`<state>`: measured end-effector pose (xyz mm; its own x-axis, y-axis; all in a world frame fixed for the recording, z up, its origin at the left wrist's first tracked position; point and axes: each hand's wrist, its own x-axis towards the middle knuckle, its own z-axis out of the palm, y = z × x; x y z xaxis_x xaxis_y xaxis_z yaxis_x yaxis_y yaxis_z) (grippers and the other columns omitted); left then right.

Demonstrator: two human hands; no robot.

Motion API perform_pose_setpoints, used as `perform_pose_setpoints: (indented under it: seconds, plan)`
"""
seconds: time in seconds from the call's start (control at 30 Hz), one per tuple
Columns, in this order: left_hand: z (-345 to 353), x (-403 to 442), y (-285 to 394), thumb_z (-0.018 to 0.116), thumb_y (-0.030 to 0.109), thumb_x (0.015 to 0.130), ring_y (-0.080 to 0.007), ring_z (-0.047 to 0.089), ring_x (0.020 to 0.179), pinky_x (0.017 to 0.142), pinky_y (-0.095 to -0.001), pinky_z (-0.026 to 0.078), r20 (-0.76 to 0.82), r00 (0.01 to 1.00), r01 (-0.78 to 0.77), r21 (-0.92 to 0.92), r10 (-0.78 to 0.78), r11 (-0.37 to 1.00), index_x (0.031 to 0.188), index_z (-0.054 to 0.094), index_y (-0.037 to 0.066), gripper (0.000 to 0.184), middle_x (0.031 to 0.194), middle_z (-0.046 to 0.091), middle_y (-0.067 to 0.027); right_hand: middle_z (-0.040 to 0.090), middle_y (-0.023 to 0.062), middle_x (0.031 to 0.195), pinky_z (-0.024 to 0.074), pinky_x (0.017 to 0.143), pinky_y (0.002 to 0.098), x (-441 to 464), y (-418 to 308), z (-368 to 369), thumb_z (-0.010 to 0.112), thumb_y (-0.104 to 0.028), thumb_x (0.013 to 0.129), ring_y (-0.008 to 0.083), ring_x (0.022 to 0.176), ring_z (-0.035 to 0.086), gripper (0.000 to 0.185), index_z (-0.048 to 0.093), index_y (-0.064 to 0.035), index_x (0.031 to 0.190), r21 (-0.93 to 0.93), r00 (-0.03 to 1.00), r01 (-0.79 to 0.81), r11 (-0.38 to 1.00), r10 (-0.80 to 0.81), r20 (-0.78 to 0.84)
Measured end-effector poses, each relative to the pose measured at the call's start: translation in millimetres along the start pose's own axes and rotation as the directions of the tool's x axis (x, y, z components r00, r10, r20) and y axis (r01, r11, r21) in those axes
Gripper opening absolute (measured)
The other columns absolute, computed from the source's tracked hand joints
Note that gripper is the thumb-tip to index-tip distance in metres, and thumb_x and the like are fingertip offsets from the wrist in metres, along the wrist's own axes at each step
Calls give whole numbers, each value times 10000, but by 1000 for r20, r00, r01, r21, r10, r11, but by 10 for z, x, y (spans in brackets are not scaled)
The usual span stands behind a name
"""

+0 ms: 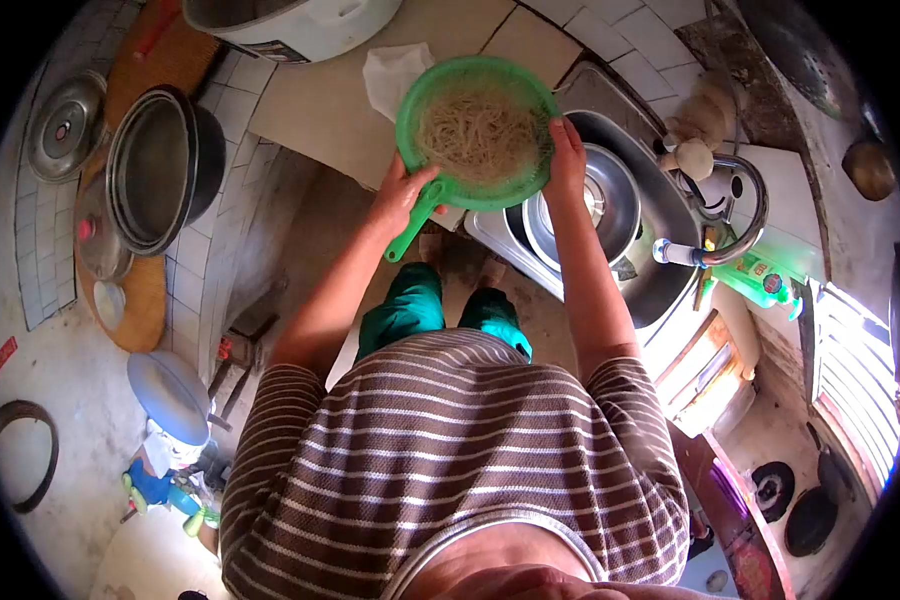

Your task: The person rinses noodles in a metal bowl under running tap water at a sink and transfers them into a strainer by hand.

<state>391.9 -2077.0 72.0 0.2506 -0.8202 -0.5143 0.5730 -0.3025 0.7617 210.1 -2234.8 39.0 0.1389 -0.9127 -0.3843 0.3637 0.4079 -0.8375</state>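
A round green colander (407, 118) holds a heap of pale, thin strands (478, 137), which look like noodles or shreds. My left hand (402, 196) grips its near left rim beside the green handle (415, 222). On the opposite side, my right hand (567, 158) is closed on the rim. The colander is held up in front of my body, over the counter edge and just left of the sink. A metal basin (625, 205) sits in the sink (667, 290), partly hidden by my right forearm.
A white cloth (382, 75) lies behind the colander on the counter (310, 120). The curved faucet (760, 200) stands at the sink's right, near a green bottle (755, 278). A dark pot (208, 160) is at left; a white cooker (315, 30) stands at the back.
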Motion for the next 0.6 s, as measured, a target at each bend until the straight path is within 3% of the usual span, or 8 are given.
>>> perform_pose_setpoints:
  seconds: [0.07,0.13,0.17,0.23,0.27,0.33,0.47,0.6]
  plan:
    - [-99,110,114,513,241,915,-166,584,741,502,-307,512,8,999,40,59,-41,997,1261,390,102,393,987,551,-56,604,92,1039,475,805,299,72,44,-5,571,-255,896,183,921,587,374,526,17,1148,-17,999,18,1000,-19,-45]
    - [-315,312,204,456,417,931,-126,580,697,575,-264,505,3,999,38,262,-40,964,1197,515,81,433,867,587,-32,591,108,1074,467,811,297,155,50,-64,584,-239,889,188,944,571,423,495,46,1189,-1,994,50,999,-49,97]
    - [-397,453,208,456,417,931,-126,580,697,575,-264,505,2,999,34,263,-36,964,1197,515,81,433,867,587,-32,591,108,1074,467,811,297,155,46,-61,584,-239,889,188,944,571,423,495,46,1189,1,994,51,999,-51,101]
    - [-541,767,206,489,390,917,-100,571,685,586,-250,500,-80,984,-115,382,156,917,1154,561,83,394,840,587,-23,591,107,1056,472,790,298,51,-40,-3,550,-236,907,185,917,578,378,515,47,1156,13,998,62,998,-63,12]
    - [-597,972,192,482,343,915,-109,578,700,580,-264,498,-116,988,-43,406,98,913,1157,567,85,364,882,609,-37,591,107,1056,472,790,298,45,-35,-21,550,-236,907,185,917,578,378,515,47,1156,14,998,63,998,-63,16]
    - [-502,1201,374,468,284,909,-157,603,752,638,-301,504,-130,973,-67,627,190,776,1198,537,90,354,954,630,-64,595,106,1039,474,788,299,36,-23,-87,530,-229,916,186,910,581,350,526,45,1134,47,991,88,995,-92,101]
    - [-497,2054,607,527,275,876,-235,611,873,785,-347,470,110,862,-389,769,495,508,1262,481,99,427,1051,621,-106,601,104,1029,475,785,300,-38,-23,-120,525,-220,918,182,904,583,332,529,41,1122,81,993,77,994,-84,78]
    - [-308,1583,823,554,310,866,-234,600,898,764,-351,476,58,885,-346,745,462,570,1259,475,85,459,1025,617,-119,606,89,1023,477,782,301,73,73,-141,532,-225,916,175,899,584,326,535,23,1127,115,996,69,991,-76,49]
